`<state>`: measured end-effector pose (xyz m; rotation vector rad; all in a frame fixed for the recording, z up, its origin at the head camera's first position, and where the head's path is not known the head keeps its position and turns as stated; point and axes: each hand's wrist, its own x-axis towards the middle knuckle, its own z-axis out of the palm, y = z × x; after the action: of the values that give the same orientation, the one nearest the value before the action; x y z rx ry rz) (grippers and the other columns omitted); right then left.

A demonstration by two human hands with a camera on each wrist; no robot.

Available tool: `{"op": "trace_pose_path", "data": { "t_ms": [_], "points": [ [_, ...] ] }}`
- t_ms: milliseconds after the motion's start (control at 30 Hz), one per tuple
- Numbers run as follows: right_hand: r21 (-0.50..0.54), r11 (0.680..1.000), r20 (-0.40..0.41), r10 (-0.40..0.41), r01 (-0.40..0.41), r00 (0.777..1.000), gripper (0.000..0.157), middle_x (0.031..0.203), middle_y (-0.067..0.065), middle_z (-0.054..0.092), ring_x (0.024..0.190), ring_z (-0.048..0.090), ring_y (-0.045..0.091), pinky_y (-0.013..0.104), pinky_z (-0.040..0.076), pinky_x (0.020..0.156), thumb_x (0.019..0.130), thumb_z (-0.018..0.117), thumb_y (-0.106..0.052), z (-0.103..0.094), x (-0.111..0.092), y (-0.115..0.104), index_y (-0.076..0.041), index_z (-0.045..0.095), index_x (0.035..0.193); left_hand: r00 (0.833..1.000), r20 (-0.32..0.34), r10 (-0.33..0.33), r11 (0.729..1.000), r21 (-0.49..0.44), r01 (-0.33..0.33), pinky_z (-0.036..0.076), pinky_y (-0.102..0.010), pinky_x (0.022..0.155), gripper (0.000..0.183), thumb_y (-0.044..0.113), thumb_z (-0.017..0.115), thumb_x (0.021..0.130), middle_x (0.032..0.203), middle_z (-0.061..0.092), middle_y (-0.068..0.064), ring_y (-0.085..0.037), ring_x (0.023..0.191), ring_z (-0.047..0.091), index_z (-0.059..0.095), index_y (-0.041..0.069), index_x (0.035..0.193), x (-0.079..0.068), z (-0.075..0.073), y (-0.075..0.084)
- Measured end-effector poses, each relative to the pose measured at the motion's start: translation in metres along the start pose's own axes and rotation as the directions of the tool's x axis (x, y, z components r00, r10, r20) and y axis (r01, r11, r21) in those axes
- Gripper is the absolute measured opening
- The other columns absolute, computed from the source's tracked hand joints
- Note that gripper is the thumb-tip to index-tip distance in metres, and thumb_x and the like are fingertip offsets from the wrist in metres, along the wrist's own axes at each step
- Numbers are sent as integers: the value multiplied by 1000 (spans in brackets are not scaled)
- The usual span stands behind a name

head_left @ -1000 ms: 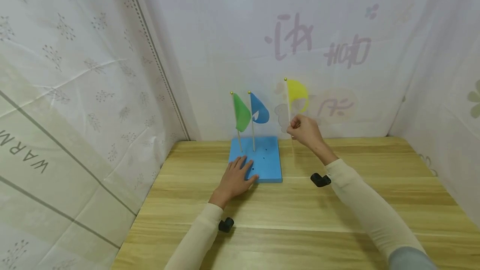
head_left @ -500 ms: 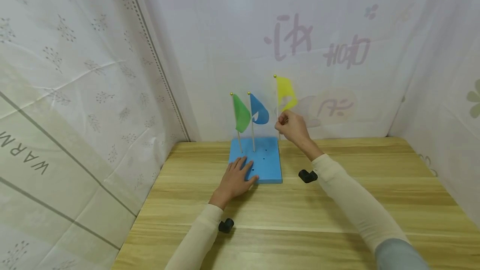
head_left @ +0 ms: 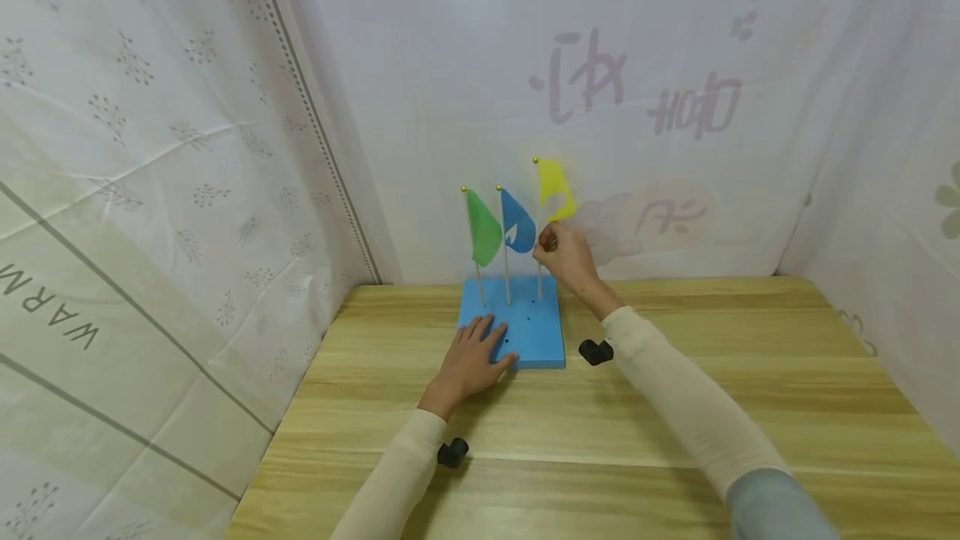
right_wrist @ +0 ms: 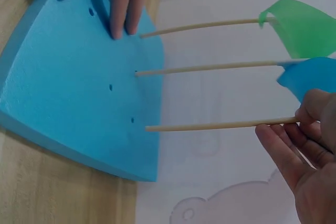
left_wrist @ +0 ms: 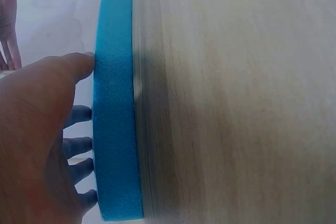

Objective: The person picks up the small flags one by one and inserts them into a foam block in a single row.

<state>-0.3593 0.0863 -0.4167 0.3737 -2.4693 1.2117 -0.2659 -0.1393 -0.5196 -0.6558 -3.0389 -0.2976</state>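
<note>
My right hand pinches the wooden stick of a yellow flag above the back right of a blue foam board. In the right wrist view the lower end of that stick hovers just off the board, close to a small hole. A green flag and a blue flag stand in the board, left of the yellow one. With fingers spread, my left hand rests on the board's front left part; its fingertips press the top in the left wrist view.
Several small dark holes dot the board. It lies on a wood-grain table. Behind hangs a pale printed curtain, with more cloth at both sides. Black wrist cameras sit under both forearms.
My right hand has carried the yellow flag leftward, from beside the board to above its back right corner. The left hand and the other two flags have stayed in place.
</note>
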Motion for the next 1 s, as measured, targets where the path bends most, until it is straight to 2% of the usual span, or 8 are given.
{"op": "trace_pose_path", "data": {
  "t_ms": [267,633,867,1000],
  "points": [
    [-15,1000,7,-7,7,1000,8,89,8,69,80,68,21,35,56,67,90,66,-16,13,-1,3,-9,62,90,1000,-9,3,1000,-3,-3,22,-56,121,68,60,44,98,162,26,-10,-33,150,22,37,22,153,1,2,-1],
    [-4,1000,14,-17,17,1000,6,90,8,70,81,67,22,35,57,68,90,65,-14,20,-4,5,-8,63,90,1000,-10,-4,1000,7,4,22,-56,121,67,59,44,98,162,26,-9,-33,150,23,36,22,153,0,1,-1],
    [-13,1000,75,18,-17,997,8,94,9,69,88,69,22,37,59,75,94,63,-16,26,-10,8,-8,63,94,1000,-20,-2,1000,13,2,23,-55,121,67,60,44,98,162,26,-8,-32,150,23,36,22,153,0,2,-1],
    [-9,1000,72,30,-30,997,9,94,9,69,89,69,23,38,58,75,94,63,-17,27,-11,9,-8,64,95,1000,-21,-4,1000,8,4,22,-56,121,67,60,44,98,162,27,-8,-32,150,24,37,22,153,0,2,-1]
  ]
}}
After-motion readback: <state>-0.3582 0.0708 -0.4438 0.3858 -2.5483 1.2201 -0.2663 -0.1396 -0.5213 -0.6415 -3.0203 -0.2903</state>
